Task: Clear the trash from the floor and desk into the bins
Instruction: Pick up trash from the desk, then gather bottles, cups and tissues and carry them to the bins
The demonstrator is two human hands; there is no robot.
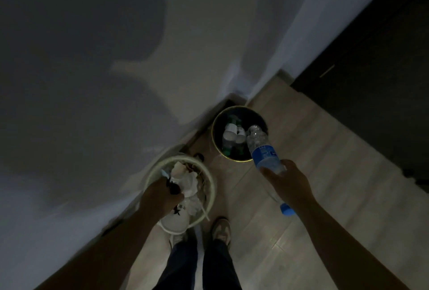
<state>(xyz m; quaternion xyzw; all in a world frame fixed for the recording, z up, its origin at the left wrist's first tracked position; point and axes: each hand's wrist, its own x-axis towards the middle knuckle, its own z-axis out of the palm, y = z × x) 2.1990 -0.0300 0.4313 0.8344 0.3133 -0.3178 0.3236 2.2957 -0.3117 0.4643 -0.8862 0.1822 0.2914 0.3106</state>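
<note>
Two bins on the floor [325, 173], side by side against the wall. Pale bin [210, 187]: crumpled paper [189, 181] inside. Dark bin [213, 130]: bottles [229, 136] inside. Right hand [286, 181] wrapped round a plastic bottle [264, 152] with a blue label, its base over the dark bin's near rim, blue cap [287, 208] toward the person. Left hand [160, 197] low over the pale bin, among the paper; grip too dim to tell.

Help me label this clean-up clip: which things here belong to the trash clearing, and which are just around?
Job: plastic bottle in the right hand; dark bin with bottles; pale bin with crumpled paper; left hand above it.
Just around: shoe, wall, dark panel.
</note>
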